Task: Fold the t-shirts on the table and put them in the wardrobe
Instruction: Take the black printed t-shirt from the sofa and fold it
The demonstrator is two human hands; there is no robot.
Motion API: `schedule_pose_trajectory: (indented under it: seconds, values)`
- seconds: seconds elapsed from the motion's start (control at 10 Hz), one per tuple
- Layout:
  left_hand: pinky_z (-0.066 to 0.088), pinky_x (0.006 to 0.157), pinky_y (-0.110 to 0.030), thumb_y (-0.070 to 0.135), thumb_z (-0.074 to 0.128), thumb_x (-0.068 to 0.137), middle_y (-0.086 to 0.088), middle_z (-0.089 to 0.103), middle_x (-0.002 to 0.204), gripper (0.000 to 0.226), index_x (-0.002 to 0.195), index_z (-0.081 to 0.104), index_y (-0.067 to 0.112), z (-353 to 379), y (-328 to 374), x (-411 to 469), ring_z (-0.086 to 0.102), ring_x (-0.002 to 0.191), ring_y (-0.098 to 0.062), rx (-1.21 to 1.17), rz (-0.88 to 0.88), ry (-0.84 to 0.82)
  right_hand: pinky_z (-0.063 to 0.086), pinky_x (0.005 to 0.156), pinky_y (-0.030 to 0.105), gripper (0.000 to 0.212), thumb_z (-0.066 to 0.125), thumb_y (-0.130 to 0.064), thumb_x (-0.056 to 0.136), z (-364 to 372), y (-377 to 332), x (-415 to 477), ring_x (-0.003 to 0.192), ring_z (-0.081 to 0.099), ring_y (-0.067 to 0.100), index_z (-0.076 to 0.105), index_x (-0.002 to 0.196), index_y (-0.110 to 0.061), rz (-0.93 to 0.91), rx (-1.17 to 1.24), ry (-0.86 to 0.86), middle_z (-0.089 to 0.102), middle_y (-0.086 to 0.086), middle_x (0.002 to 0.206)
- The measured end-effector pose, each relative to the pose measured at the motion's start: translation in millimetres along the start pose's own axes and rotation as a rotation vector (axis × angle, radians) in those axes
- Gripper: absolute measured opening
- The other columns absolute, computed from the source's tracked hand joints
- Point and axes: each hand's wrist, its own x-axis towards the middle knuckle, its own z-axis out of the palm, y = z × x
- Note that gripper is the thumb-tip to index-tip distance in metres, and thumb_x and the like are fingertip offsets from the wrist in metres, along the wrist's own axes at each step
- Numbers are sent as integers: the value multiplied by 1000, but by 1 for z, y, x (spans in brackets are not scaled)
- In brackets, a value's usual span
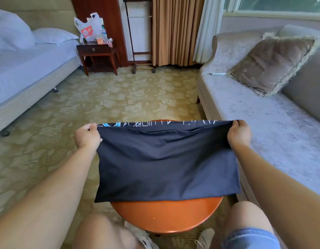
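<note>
Head view: left hand (pixel 87 135) and right hand (pixel 238 133) pinch a dark t-shirt (pixel 166 162) by its far corners, probably to fold it toward the round table's (pixel 166 218) near edge.

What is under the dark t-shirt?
A round wooden table is under the dark t-shirt; mainly its near part shows. The shirt covers the rest, so anything lying there is hidden.

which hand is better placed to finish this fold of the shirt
Neither clearly: the left hand and right hand each pinch a far corner of the t-shirt at level height, so probably both together.
</note>
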Motion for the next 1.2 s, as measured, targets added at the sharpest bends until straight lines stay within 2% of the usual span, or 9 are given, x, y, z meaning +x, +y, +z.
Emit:
schedule_pose_trajectory:
  seconds: [0.1,0.2,0.3,0.4,0.5,0.6,0.8,1.0,1.2]
  values:
    - [57,83,-39,24,51,99,-6,61,92,25,110,69,11,30,-2,40,60,48,-11,92,-1,11,40,93,43,32,35,-20,101,36,-13,36,110,54,44,58,110,1,-38,-29,2,60,28,117]
    - [56,87,-44,29,52,95,-10,68,92,26,99,72,13,53,-18,86,69,83,-35,201,-10,27,39,94,43,32,36,-19,102,75,-20,69,112,53,44,58,112,2,-77,-65,-21,60,29,119]
    - [52,94,-44,26,50,95,-16,66,101,22,99,68,12,74,-36,111,64,103,-40,303,-33,42,37,97,42,36,38,-24,102,112,-15,86,118,50,43,53,126,-2,-91,-137,-49,56,28,128]
    - [25,116,-41,31,52,98,-19,31,154,55,148,36,12,94,-59,96,27,143,-33,535,-32,14,29,108,46,57,41,-35,102,140,2,77,130,38,41,27,150,-7,-103,-258,-84,37,25,145]
    - [14,117,-46,39,52,97,-16,14,161,68,154,21,18,105,-87,58,13,146,-36,749,102,-84,21,113,55,63,44,-38,100,154,17,44,137,31,39,23,152,-11,-239,-411,-144,30,20,150]
    - [10,116,-53,48,46,97,-14,12,161,70,155,18,20,109,-106,27,12,146,-35,917,140,-185,8,116,59,59,39,-45,100,162,25,-3,147,12,31,26,151,-17,-355,-561,-363,16,14,159]
    - [10,118,-52,62,33,96,-15,-9,162,79,156,-1,25,85,-126,7,2,149,-36,1044,17,-327,0,118,58,75,14,-69,94,159,57,-52,150,-11,25,6,156,-28,-388,-842,-650,-9,2,164]
    - [27,113,-52,52,46,96,-17,20,155,73,155,11,27,76,-115,14,20,142,-35,1005,-50,-358,-2,118,57,77,10,-70,93,149,67,-54,150,-13,24,4,156,-28,-398,-874,-641,-10,0,164]
    - [36,105,-51,39,59,94,-16,27,150,77,155,13,27,78,-103,15,23,140,-34,979,-79,-300,-3,118,57,76,10,-70,93,149,67,-54,150,-14,23,3,156,-28,-390,-877,-645,-11,0,164]
